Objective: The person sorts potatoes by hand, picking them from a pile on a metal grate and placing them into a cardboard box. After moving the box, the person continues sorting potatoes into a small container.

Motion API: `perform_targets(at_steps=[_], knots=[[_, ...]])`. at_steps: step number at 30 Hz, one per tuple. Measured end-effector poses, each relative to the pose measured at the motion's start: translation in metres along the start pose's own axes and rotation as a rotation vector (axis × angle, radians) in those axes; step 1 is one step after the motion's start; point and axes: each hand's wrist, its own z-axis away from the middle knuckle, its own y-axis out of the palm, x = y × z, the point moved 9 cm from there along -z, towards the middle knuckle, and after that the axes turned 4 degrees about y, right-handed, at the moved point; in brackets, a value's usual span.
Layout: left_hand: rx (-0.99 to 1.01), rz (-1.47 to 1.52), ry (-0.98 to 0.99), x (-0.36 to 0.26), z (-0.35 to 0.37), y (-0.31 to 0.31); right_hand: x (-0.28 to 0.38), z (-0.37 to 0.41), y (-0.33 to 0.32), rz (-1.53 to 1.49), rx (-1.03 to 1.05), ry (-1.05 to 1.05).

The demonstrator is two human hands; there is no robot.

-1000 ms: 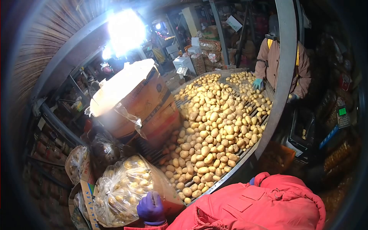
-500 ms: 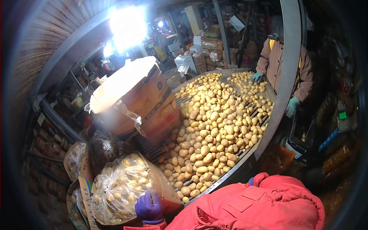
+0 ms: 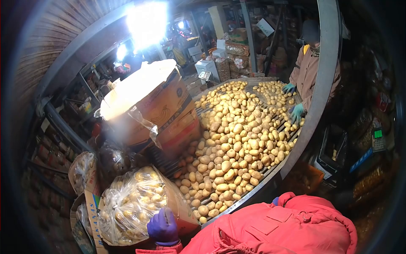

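Note:
My left hand (image 3: 163,227), in a purple glove, is curled closed at the near edge of a cardboard box (image 3: 184,207). Inside that box is a clear plastic bag (image 3: 133,199) full of potatoes, right against the hand. What the fingers hold, if anything, is hidden. Of my right hand (image 3: 275,201) only a small bit of blue glove shows past the red sleeve, close to the rim of the sorting table; its fingers are out of sight. Loose potatoes (image 3: 230,148) are heaped on the slatted table in front of me.
Stacked banana boxes (image 3: 169,110) stand on the table's left side. Across at the right, a person (image 3: 315,72) has both teal-gloved hands over the potatoes. A curved metal rim (image 3: 292,163) bounds the table. A black crate (image 3: 332,148) and a scale display (image 3: 378,134) are at right.
The other person has leaned in and brought the lower hand from beside the crate up onto the potatoes. My view has shifted slightly; my left hand stays at the box.

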Motion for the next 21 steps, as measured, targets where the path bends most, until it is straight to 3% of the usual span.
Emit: perform_targets(at_steps=[21], knots=[[0.027,-0.044,-0.013,0.001,0.002,0.002,-0.012,-0.031,0.009,0.237,-0.159,-0.021]])
